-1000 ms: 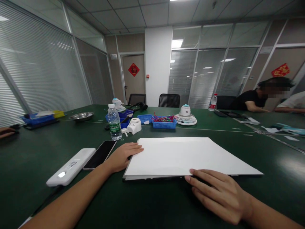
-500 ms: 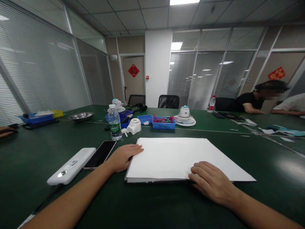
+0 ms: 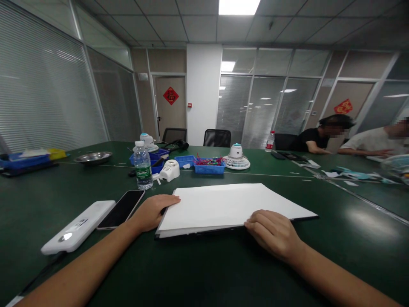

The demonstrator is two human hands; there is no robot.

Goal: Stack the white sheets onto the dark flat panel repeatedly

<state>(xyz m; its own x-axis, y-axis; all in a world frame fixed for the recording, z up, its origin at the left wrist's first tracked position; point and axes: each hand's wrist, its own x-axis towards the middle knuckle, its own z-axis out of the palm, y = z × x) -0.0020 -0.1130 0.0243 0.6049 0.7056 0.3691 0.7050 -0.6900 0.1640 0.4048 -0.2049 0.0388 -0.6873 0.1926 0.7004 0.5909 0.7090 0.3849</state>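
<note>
A large pad of white paper (image 3: 217,207) with a dark backing lies before me on the green table. My left hand (image 3: 155,211) grips its left edge, one finger or the thumb lying over the top sheet and the others hidden at the side. At the near edge, right of the middle, the curled fingers of my right hand (image 3: 271,234) hold the pad; their tips are partly hidden. Beside my left forearm are a black-screened phone (image 3: 122,209) and a white oblong device (image 3: 78,226) with a dark cable.
A water bottle (image 3: 142,166) stands beyond my left hand. Behind the pad are a white vented part (image 3: 170,170), a blue tray (image 3: 209,169) of coloured wires and a white fan-like unit (image 3: 236,158). A metal bowl (image 3: 93,158) sits far left. Two people sit far right.
Both hands have shifted with the pad, whose near edge now slants up toward the right. My right-hand fingers have closed more around that edge. The whole view has swung slightly right.
</note>
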